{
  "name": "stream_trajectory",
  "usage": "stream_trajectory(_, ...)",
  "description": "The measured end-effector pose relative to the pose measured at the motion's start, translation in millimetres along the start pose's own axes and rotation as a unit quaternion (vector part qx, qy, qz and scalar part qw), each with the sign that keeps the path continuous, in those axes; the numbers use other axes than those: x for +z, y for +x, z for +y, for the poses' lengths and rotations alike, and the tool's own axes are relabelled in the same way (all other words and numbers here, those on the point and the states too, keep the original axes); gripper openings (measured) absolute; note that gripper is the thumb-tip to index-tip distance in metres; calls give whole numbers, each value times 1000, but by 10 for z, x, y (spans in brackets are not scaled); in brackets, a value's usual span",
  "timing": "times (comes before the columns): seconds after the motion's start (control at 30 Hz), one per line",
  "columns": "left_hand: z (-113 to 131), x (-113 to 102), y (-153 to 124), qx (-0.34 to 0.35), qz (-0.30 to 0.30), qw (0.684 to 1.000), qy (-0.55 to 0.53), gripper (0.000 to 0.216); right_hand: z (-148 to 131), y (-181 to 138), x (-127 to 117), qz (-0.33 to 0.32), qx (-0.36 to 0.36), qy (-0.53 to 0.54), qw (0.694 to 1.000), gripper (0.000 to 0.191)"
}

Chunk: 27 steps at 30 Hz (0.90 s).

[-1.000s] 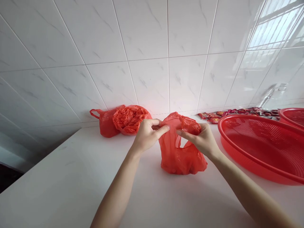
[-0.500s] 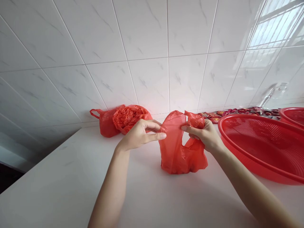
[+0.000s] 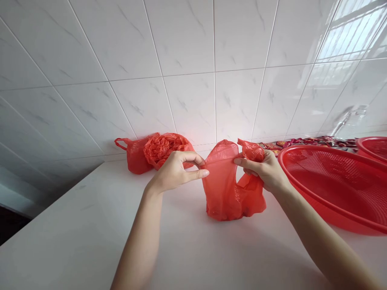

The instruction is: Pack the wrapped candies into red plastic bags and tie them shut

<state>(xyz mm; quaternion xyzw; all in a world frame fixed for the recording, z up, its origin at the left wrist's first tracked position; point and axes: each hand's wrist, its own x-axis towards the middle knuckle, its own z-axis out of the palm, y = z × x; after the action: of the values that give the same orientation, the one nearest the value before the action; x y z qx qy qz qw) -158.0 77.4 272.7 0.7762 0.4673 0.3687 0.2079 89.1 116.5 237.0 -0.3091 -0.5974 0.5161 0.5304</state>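
Note:
A thin red plastic bag (image 3: 222, 189) with handle loops hangs upright between my hands, its bottom at the white tabletop. My left hand (image 3: 178, 171) pinches the bag's left edge between thumb and fingers. On the other side, my right hand (image 3: 267, 167) grips the upper part, its thumb pressing the film and the crumpled right handle bunched over the fingers. A gap shows between the two handles below my right thumb. The lower right part of the bag is creased; whether anything lies inside I cannot tell.
Behind my left hand, a heap of crumpled red plastic bags (image 3: 166, 147) leans by the tiled wall beside another red bag (image 3: 136, 157). To the right stands a large red perforated basket (image 3: 326, 189). Small dark-red packets (image 3: 317, 141) line the wall, with a second red basket (image 3: 375, 147) farther right.
My right hand has shifted slightly right, and the bag's upper part is stretched a little wider between my hands. The left hand has barely moved.

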Motion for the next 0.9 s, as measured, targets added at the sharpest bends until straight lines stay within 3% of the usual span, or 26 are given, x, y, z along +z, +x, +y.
stream_trajectory(0.23,26,23,-4,14,-18,999,-28,18,-29,-13,-26,1,-7,-8,1000,55)
stream_trajectory(0.4,-38,83,28,-31,-54,996,-58,45,-23,13,-26,4,-7,-11,1000,53)
stream_trajectory(0.6,-140,115,72,-55,-85,991,-90,16,-40,39,-49,29,13,-6,999,49)
stream_trajectory(0.8,-213,29,79,-46,-86,990,-105,17,-18,54,-83,35,22,-7,999,53)
stream_trajectory(0.9,-197,20,84,-32,-81,992,-96,29,-6,52,-83,33,22,-17,999,53)
